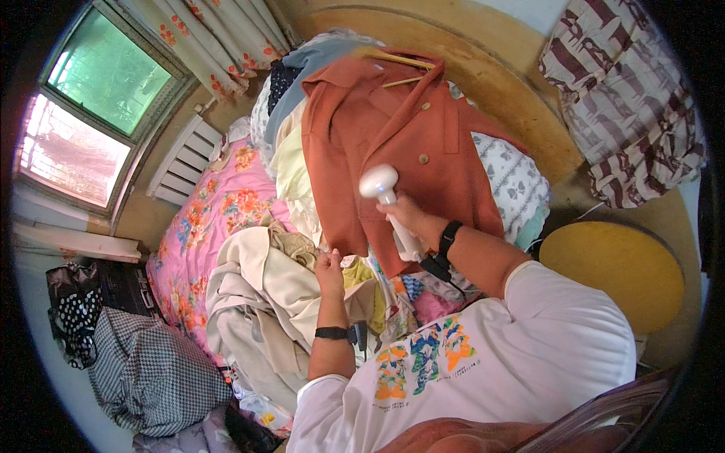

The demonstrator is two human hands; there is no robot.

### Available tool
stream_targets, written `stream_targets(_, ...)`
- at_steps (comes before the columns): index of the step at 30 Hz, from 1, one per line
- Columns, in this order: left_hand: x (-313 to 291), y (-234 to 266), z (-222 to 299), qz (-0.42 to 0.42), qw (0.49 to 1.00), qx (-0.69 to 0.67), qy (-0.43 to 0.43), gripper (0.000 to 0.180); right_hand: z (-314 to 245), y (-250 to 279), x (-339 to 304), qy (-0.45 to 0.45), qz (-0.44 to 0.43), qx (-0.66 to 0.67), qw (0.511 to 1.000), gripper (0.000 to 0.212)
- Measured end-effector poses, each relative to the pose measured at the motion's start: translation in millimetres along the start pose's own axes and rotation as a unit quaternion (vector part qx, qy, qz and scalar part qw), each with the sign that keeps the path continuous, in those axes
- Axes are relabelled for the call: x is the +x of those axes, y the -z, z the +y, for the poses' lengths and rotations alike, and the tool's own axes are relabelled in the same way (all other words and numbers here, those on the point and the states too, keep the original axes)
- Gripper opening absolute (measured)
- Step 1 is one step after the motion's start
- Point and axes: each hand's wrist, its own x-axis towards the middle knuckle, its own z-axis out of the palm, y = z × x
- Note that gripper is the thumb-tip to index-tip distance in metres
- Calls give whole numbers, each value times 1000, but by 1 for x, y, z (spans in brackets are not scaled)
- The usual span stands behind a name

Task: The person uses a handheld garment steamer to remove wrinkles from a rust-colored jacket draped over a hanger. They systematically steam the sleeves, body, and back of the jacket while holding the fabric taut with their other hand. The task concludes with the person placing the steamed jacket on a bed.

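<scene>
A rust-orange coat (377, 128) with large buttons lies spread over the heaped clothes on the bed. My right hand (411, 215) is wrapped round the handle of a white fabric shaver (379, 183) with a domed round head. That head is over the coat's lower front; whether it touches the cloth I cannot tell. A black cord or strap (442, 268) shows by the handle's lower end. My left hand (330, 270) is closed at the coat's lower left corner, pinching the hem. Below it lies a cream garment (260, 279) in folds.
A pink flowered bedspread (219, 204) covers the bed's left side. Wooden hangers (396, 59) lie at the coat's collar. On the right stands a round yellow stool (612, 275) near a brown-and-white patterned cloth (627, 98). A checked bag (151, 370) sits at the lower left, below the window (106, 68).
</scene>
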Motion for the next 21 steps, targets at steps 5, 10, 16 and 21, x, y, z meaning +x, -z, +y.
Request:
stream_targets(5, -4, -4, -1, -8, 1000, 5, 0, 27, -12, 1, 7, 49, 17, 72, 996, 29)
stream_targets(10, -7, -10, 9, -14, 1000, 19, 3, 26, 6, -15, -34, 38, -16, 19, 999, 33)
stream_targets(16, -6, -17, 11, -31, 999, 32, 10, 26, 46, 1, -63, 32, 35, 37, 998, 40)
stream_targets(21, -9, -25, 1, -34, 998, 45, -4, 27, 47, 37, -50, 112, 152, 153, 970, 36)
